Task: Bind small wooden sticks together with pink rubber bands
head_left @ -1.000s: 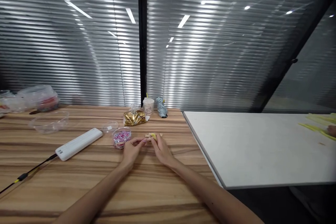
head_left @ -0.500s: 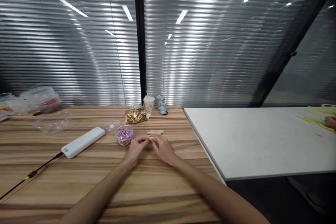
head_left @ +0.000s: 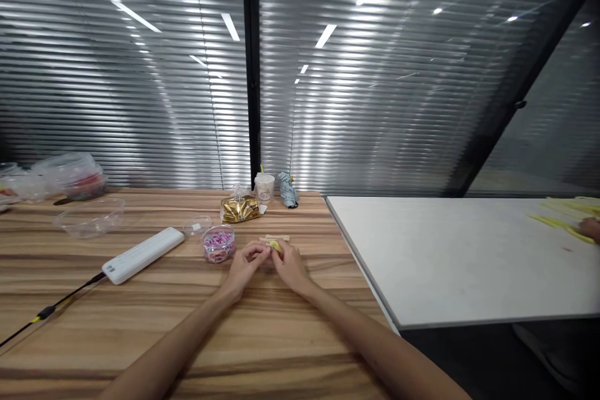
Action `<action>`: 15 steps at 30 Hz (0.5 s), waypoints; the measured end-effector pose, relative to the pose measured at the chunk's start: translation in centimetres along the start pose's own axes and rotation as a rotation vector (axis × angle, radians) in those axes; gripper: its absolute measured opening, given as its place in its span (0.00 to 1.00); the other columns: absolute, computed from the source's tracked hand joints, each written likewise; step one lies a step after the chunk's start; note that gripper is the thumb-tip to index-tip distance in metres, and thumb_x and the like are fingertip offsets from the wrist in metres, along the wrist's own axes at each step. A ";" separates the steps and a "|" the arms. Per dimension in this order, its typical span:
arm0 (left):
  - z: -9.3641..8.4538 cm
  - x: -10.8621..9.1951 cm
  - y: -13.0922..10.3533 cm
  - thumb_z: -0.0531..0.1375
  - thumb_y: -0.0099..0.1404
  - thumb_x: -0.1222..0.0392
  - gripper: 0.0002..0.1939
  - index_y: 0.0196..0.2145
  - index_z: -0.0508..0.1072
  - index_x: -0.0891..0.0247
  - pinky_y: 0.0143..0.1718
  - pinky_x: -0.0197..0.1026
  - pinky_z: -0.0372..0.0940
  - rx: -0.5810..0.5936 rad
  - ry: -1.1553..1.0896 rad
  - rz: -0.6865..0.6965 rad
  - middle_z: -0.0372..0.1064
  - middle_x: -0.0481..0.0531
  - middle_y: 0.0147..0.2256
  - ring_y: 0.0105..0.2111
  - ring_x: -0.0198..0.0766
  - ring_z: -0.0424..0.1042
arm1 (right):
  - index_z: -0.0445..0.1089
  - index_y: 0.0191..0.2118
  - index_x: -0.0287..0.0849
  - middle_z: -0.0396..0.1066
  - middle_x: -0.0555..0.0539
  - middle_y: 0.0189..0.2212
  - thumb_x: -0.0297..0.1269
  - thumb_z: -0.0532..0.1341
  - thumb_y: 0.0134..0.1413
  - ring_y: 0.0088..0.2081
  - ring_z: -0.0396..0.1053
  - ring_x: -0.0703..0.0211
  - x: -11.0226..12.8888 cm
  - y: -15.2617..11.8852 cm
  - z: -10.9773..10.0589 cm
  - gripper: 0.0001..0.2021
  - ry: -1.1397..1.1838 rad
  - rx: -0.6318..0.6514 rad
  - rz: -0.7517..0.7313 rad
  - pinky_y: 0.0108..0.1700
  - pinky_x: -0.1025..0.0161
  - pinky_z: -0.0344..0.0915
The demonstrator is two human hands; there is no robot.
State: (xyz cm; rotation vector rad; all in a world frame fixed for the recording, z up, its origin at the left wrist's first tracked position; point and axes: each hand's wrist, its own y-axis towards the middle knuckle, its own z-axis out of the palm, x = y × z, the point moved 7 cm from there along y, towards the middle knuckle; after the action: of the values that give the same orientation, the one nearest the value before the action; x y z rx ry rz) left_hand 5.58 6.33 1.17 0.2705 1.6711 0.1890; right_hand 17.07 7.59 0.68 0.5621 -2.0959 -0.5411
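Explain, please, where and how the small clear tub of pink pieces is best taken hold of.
Probably by the outer wall of the clear tub, just below its rim, coming from its right side, where the left hand is nearest. It stands upright, round and seemingly open-topped, so a level grip around the wall should suit and keep the pink pieces inside.

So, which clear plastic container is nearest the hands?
The round tub of pinkish pieces, beside the left hand; the larger tub and stacked containers sit farther left.

The head-mounted camera faces forward and down over the person's forearms (head_left: 187, 330), viewing the wood-grain worktop (head_left: 281, 337) close and venetian blinds (head_left: 356, 106) beyond.
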 end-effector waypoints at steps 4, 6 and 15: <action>0.4 -1.4 -0.3 0.54 0.56 0.57 0.13 0.19 0.70 0.65 0.28 0.35 0.59 0.105 0.055 0.080 0.65 0.50 0.23 0.25 0.35 0.63 | 0.62 0.27 0.42 0.65 0.50 0.23 0.32 0.49 0.53 0.26 0.61 0.60 -0.4 0.1 -0.6 0.08 -0.006 -0.062 0.064 0.28 0.67 0.54; 0.6 -2.0 -0.3 0.53 0.56 0.58 0.14 0.18 0.70 0.64 0.30 0.36 0.58 0.170 0.149 0.106 0.65 0.50 0.22 0.26 0.36 0.63 | 0.61 0.26 0.42 0.64 0.50 0.22 0.33 0.49 0.53 0.26 0.61 0.60 -0.4 0.0 -1.0 0.08 -0.002 -0.090 0.083 0.28 0.67 0.54; 0.8 -2.2 -0.2 0.57 0.54 0.57 0.10 0.30 0.77 0.61 0.41 0.42 0.61 0.287 0.300 0.121 0.74 0.52 0.30 0.34 0.44 0.69 | 0.63 0.30 0.42 0.67 0.48 0.27 0.31 0.49 0.54 0.29 0.64 0.60 0.8 -0.5 -0.6 0.08 0.068 -0.002 -0.045 0.32 0.65 0.58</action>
State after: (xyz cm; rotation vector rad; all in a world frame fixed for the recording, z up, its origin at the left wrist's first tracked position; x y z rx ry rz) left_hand 6.61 5.50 3.09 0.5825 1.9818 0.0812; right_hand 17.20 6.61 1.25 0.6191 -2.0229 -0.5422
